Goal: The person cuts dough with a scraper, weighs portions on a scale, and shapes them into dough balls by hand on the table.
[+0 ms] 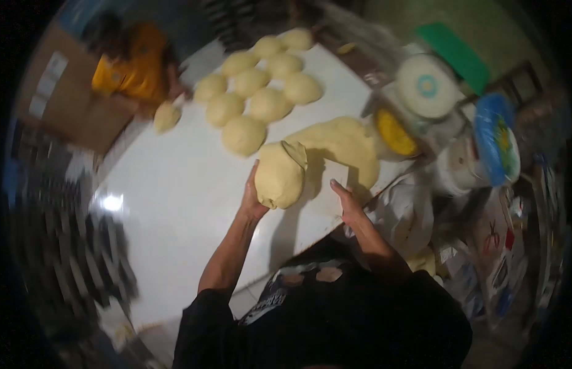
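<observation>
**Large, pale yellow, folded lump of dough (280,177) supported mainly from one side**

Above the smooth white counter (175,221), the lump is cupped by the left hand (254,197); sagging or tipping could be caused by its softness and uneven support. The flat, white, rectangular scraper (335,175) is pinched by the right hand (347,203), thumb on top; the broad, pale yellow dough slab (350,138) could be nicked by a stray edge. If the rounded, pale yellow dough pieces (244,135) were touched by the lump, sticking could result. Most left fingers are hidden by dough, the right ones by the scraper; the co-worker's hands are blurred.
</observation>
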The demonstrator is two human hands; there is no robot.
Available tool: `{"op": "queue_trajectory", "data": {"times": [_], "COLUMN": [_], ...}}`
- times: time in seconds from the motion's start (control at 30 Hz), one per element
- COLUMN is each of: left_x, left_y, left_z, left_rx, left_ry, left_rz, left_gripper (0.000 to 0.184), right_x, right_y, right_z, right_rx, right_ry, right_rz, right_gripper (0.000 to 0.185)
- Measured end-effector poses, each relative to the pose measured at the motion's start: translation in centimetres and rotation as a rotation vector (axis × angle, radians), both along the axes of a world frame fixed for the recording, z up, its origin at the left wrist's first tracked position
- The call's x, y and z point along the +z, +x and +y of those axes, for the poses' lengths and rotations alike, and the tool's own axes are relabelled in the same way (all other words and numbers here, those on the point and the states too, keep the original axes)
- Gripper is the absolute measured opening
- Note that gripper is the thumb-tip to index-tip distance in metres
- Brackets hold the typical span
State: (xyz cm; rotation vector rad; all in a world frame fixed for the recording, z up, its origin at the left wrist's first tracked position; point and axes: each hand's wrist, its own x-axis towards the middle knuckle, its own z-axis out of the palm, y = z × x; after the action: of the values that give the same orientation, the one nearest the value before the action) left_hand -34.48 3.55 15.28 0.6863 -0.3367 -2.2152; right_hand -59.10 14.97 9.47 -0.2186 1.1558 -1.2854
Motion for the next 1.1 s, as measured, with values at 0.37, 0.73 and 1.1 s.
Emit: {"op": "queue_trajectory", "data": {"times": [0.37, 0.73, 1.1], "left_x": [28.2, 28.1, -0.1], "left_y": [-41.8, -55.5, -22.0], "left_z": [-17.3, -22.8, -4.7], "left_rx": [-0.563, -0.192, 0.107], "left_ry": [-0.582, -1.916, -1.654], "left_rz": [0.119, -1.264, -1.096], "left_gripper": [0.053, 0.067, 0.058], "right_x": [5.9, 0.8, -1.1], "right_y": [-16.9, -20.1, -14.8], "right_z": [6.6, 11.1, 10.9], "right_rx": [-0.296, -0.232, -0.065], "right_ry": [-0.079, 0.121, 0.189], "right_rz": [0.309, 0.574, 0.524], "right_gripper": [0.036, 0.036, 0.035]}}
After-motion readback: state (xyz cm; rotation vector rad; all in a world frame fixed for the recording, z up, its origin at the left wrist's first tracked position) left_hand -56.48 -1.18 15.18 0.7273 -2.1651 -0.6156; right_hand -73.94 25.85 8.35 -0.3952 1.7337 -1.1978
